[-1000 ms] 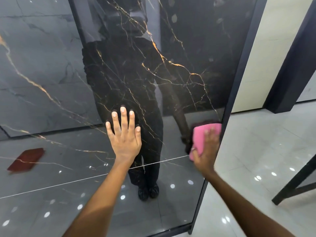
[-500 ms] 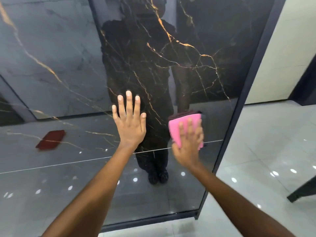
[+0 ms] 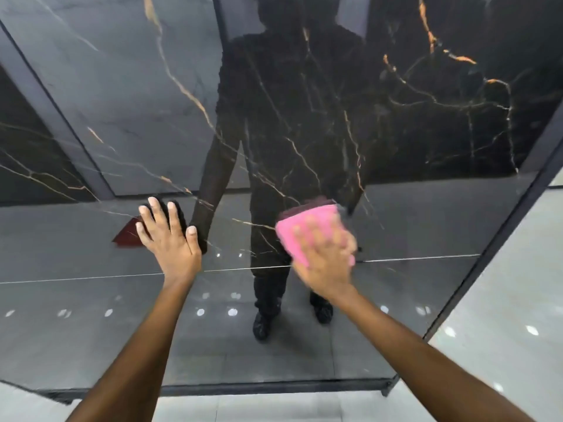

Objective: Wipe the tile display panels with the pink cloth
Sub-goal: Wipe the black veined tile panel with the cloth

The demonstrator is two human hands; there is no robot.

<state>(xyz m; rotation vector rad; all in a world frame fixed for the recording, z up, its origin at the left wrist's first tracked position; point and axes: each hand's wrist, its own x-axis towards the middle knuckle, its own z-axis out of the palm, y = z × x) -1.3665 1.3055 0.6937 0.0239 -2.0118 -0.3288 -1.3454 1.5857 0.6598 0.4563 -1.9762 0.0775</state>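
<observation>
**Soft cloth, slick panel**

While the left hand (image 3: 170, 239) lies flat, fingers straight, holding nothing, against the glossy dark tile panel (image 3: 396, 132), the right hand (image 3: 326, 257), further right, presses the pink cloth (image 3: 307, 226) onto the same panel with spread, blurred fingers. The cloth looks light, soft and foldable, best held under a flat palm; the panel seems rigid, slippery and breakable.

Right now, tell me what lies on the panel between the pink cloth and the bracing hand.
Nothing visible does. The right hand presses the pink cloth flat on the dark tile panel; the left hand rests open on it further left. Between them shows only bare glossy surface with gold veins and reflections.
</observation>
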